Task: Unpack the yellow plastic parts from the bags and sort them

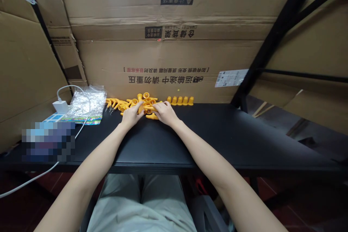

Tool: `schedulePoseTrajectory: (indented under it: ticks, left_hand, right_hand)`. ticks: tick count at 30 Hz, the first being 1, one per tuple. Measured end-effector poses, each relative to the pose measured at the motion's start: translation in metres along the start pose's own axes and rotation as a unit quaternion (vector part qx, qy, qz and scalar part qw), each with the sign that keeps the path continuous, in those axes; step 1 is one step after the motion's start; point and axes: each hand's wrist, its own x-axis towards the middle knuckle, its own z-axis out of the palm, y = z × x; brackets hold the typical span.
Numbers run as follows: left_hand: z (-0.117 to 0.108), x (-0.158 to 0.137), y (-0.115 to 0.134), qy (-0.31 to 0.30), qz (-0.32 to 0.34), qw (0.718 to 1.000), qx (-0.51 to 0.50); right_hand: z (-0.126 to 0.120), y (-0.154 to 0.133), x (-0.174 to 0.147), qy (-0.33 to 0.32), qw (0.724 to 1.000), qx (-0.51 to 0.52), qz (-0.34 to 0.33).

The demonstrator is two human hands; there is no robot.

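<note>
Several yellow plastic pieces [146, 95] lie heaped at the back of the black table, some cup-shaped with round openings. My left hand [131, 116] is at the heap's front, its fingers closed on a yellow plastic piece [140, 108]. From the other side my right hand [166, 113] closes its fingers on a yellow plastic piece [148, 108] too; whether both hold the same piece, I cannot tell. A flat yellow piece [152, 116] lies just below, between the hands. Branching yellow pieces [115, 103] spread out to the left.
Several yellow cups [185, 100] stand in a row right of my hands. Small metal springs [111, 109] lie at left, near a clear plastic bag [88, 103]. A white charger [60, 107] has a cable [88, 116] trailing over the table [217, 137]. Cardboard [168, 54] walls the back.
</note>
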Motion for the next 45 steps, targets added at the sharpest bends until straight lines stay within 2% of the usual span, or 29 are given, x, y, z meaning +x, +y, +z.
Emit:
schedulePoseTrajectory:
  ticks: [4,11,21,27,36,45]
  left_hand:
    - [0.001,0.001,-0.001,0.008,-0.025,1.000,0.017]
    - [0.003,0.003,-0.002,-0.015,-0.017,1.000,0.004]
    - [0.014,0.007,-0.008,0.020,-0.029,0.991,-0.130]
    - [0.015,0.007,-0.007,0.012,-0.058,0.981,-0.185]
    - [0.005,0.003,-0.007,-0.055,-0.039,0.994,-0.091]
    - [0.001,0.004,-0.003,-0.071,-0.036,0.997,-0.002]
  right_hand:
    - [0.002,-0.001,0.000,-0.009,1.000,0.015,0.010]
    - [-0.002,-0.006,0.004,-0.035,0.999,-0.010,0.040]
    - [-0.006,-0.007,0.005,-0.006,0.997,-0.061,0.036]
    - [-0.003,-0.005,0.004,0.000,0.998,-0.061,0.034]
    - [-0.001,-0.005,0.002,-0.026,0.998,-0.056,-0.009]
    - [0.002,-0.010,0.003,-0.066,0.996,-0.039,0.034]
